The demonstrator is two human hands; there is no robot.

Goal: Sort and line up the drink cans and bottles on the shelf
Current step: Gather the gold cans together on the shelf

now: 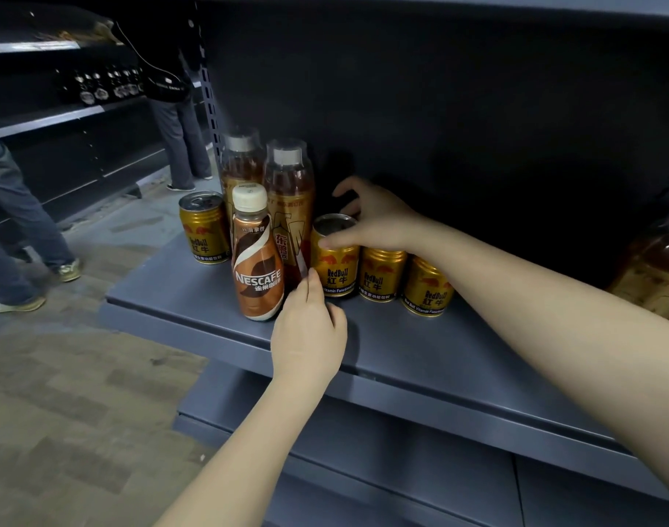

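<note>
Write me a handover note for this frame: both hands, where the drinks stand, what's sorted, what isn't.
Right hand: gripping the top of a Red Bull can, first in a row of three.
Left hand: fingertips at the base of the front tall bottle, beside the Nescafe bottle; grip unclear.
Done: the three cans stand roughly in line, two tall bottles together.
Left: the lone can at far left belongs with the row; bottles need lining up.

Grey metal shelf point(420, 348) carries four gold Red Bull cans: one far left point(204, 232), three in a row, the first point(334, 260) under the right hand's point(378, 218) grip, the other two point(382, 273) point(427, 287) below its wrist. Nescafe bottle point(257, 256) stands just left of the left hand's point(306, 332) fingertips, two amber tea bottles point(241, 165) point(289, 199) behind it.
</note>
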